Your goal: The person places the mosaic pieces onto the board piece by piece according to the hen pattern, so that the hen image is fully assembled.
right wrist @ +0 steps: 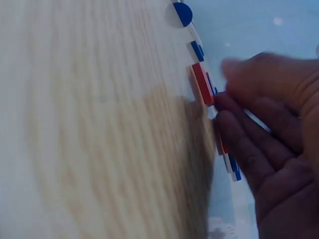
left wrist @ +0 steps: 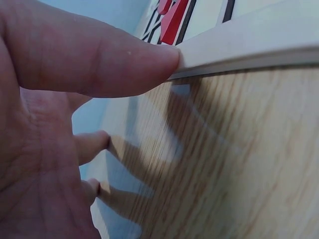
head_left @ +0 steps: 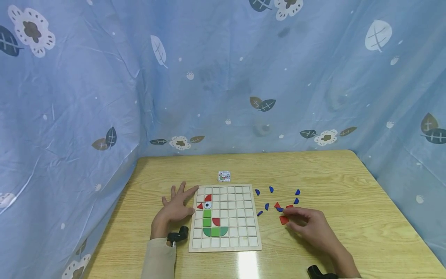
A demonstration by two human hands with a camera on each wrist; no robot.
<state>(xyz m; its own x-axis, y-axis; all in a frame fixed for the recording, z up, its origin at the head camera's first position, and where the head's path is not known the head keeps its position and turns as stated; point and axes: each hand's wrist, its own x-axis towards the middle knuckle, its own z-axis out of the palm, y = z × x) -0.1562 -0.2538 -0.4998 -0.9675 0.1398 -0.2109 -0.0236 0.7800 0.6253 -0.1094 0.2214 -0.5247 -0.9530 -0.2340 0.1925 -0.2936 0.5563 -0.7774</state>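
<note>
A wooden grid board [head_left: 240,242] lies on the table with red, green and eyed pieces set in its left part. My left hand [head_left: 174,209] is spread along its left side, its thumb [left wrist: 134,67] touching the edge. Over at the right, my right hand [head_left: 311,226] hovers by the loose pieces, thumb and fingers apart, with nothing seen between them. A red square [head_left: 283,220] lies near its fingertips; another red piece [head_left: 289,206] is partly hidden by the fingers. Just left of these are a red triangle [head_left: 277,205] and a blue half-round piece [head_left: 280,209].
Several more blue half-round pieces [head_left: 266,206] are scattered right of the board. A small pattern card [head_left: 224,176] lies behind it. The wooden table [head_left: 348,186] meets a blue printed curtain [head_left: 216,97] at the back and sides.
</note>
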